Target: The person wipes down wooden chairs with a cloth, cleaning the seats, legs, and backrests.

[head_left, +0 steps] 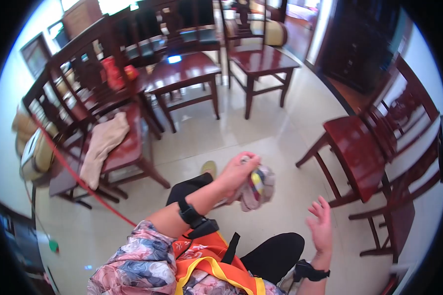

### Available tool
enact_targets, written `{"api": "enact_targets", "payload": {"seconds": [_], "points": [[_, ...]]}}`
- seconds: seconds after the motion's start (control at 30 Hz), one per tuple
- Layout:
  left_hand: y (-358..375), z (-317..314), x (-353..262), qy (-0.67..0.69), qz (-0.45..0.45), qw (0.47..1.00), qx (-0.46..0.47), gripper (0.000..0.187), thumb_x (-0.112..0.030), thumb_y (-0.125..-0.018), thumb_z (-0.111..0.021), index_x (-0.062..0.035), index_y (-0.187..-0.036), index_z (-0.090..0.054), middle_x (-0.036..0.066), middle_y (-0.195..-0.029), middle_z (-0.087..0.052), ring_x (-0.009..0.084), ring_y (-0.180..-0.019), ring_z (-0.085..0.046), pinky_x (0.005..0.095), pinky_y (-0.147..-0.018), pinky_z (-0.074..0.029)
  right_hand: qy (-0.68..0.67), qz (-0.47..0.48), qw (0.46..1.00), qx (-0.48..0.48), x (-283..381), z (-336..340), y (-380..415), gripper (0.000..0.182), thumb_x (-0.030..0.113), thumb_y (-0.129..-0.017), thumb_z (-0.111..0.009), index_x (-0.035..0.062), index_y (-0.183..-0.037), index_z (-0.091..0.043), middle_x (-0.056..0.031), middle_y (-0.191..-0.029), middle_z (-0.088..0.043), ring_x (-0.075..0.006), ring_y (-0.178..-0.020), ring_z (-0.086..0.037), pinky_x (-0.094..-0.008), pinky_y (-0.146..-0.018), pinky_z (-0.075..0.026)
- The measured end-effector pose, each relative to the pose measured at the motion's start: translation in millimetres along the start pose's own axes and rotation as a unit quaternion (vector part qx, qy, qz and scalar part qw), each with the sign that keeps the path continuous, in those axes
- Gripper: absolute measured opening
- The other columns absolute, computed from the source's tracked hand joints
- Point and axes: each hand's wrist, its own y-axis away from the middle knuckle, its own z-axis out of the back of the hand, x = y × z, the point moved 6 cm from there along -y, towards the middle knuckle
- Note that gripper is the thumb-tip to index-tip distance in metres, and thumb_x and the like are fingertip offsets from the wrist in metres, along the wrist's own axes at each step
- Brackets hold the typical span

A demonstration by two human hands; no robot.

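Observation:
My left hand [238, 173] is closed around a bunched pinkish-grey cloth [253, 195] with a yellow and dark patch on it. The cloth hangs in folds below my fingers, above the tiled floor. To the right, my right hand [320, 223] is raised with its fingers apart and nothing in it. It is apart from the cloth. Both wrists carry black straps. An orange apron [202, 248] with yellow edging lies over my lap.
Dark red wooden chairs stand around me: one at the right [357, 147], one ahead [263, 61], others at the left. A beige cloth [106, 145] lies over a left chair seat. A red cord [79, 177] runs at the left, and a green object [53, 245] is low there.

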Motion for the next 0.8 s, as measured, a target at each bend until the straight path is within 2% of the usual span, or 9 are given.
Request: {"api": "enact_targets", "payload": {"seconds": [0.13,0.23,0.33,0.4,0.47,0.57,0.67,0.73,0.8], "points": [[42,17,-8,0.077,-0.078,0.993,-0.037,0.029,-0.028,-0.091,-0.057,-0.0061,-0.109,-0.052,0.003,-0.093,-0.057,0.0104,-0.086,-0.054,0.0262,-0.078,-0.046,-0.115,0.054,0.959,0.254,30,-159,-9,0.121,0.02,-0.061,-0.084,0.0158,-0.145,0.003,-0.016,-0.142,-0.026,-0.0286,-0.129,-0.033,-0.0435,-0.1,-0.037],[74,61,-25,0.138,-0.117,0.979,-0.098,0.026,-0.023,-0.089,-0.058,-0.0057,-0.107,-0.052,0.003,-0.09,-0.057,0.0116,-0.083,-0.056,0.0268,-0.074,-0.047,-0.086,0.054,0.936,0.338,28,-208,-14,0.113,0.02,-0.065,-0.082,0.0137,-0.145,-0.002,-0.0154,-0.141,-0.027,-0.0268,-0.129,-0.033,-0.04,-0.099,-0.039],[121,145,-55,0.203,-0.175,0.951,-0.155,0.023,-0.018,-0.09,-0.054,-0.0063,-0.11,-0.051,0.005,-0.092,-0.058,0.0145,-0.084,-0.059,0.0302,-0.075,-0.05,-0.091,0.02,0.906,0.413,39,-230,-18,0.087,0.018,-0.074,-0.075,0.0095,-0.142,-0.021,-0.0142,-0.133,-0.039,-0.0239,-0.122,-0.041,-0.0346,-0.096,-0.041],[157,199,-87,0.209,-0.235,0.933,-0.177,0.025,-0.016,-0.09,-0.054,-0.0066,-0.113,-0.049,0.005,-0.092,-0.058,0.0145,-0.083,-0.059,0.0304,-0.074,-0.051,-0.005,-0.022,0.941,0.339,31,-231,-34,0.056,0.016,-0.082,-0.065,0.003,-0.131,-0.041,-0.0119,-0.114,-0.055,-0.0194,-0.104,-0.054,-0.0313,-0.084,-0.047],[189,254,-120,0.194,-0.259,0.924,-0.202,0.033,-0.013,-0.089,-0.054,-0.0085,-0.119,-0.042,0.005,-0.095,-0.058,0.0146,-0.084,-0.06,0.0311,-0.074,-0.051,-0.013,-0.037,0.938,0.344,46,-252,-33,0.046,0.014,-0.085,-0.061,0.0018,-0.126,-0.045,-0.0103,-0.105,-0.058,-0.0175,-0.096,-0.057,-0.0299,-0.08,-0.049],[198,341,-131,0.236,-0.254,0.918,-0.193,0.054,-0.012,-0.087,-0.054,-0.0092,-0.134,-0.027,0.009,-0.101,-0.057,0.0172,-0.087,-0.06,0.0321,-0.075,-0.052,-0.006,-0.061,0.928,0.368,50,-287,-37,0.035,0.012,-0.087,-0.057,0.0004,-0.119,-0.05,-0.0081,-0.093,-0.062,-0.0155,-0.085,-0.06,-0.0283,-0.075,-0.05],[196,419,-131,0.166,-0.192,0.911,-0.324,0.072,-0.014,-0.088,-0.054,-0.0101,-0.144,-0.009,0.014,-0.11,-0.055,0.0215,-0.091,-0.06,0.0359,-0.076,-0.052,0.035,-0.053,0.908,0.415,59,-340,-50,0.032,0.013,-0.088,-0.056,0.0005,-0.117,-0.051,-0.0075,-0.089,-0.062,-0.0154,-0.081,-0.061,-0.0277,-0.072,-0.05],[184,479,-120,-0.006,-0.069,0.907,-0.415,0.093,-0.018,-0.083,-0.061,-0.008,-0.144,0.008,0.021,-0.126,-0.047,0.0266,-0.107,-0.054,0.0356,-0.082,-0.05,0.067,-0.045,0.898,0.433,66,-384,-65,0.031,0.013,-0.088,-0.055,0.0007,-0.116,-0.052,-0.0074,-0.087,-0.062,-0.0154,-0.081,-0.061,-0.0272,-0.072,-0.05],[178,504,-124,-0.088,-0.054,0.876,-0.47,0.094,-0.018,-0.08,-0.064,-0.0047,-0.144,0.004,0.022,-0.132,-0.041,0.0272,-0.112,-0.051,0.0366,-0.083,-0.049,0.077,-0.036,0.878,0.471,67,-438,-81,0.03,0.014,-0.088,-0.056,0.0014,-0.115,-0.053,-0.0075,-0.087,-0.061,-0.0152,-0.08,-0.061,-0.0265,-0.072,-0.05]]}}
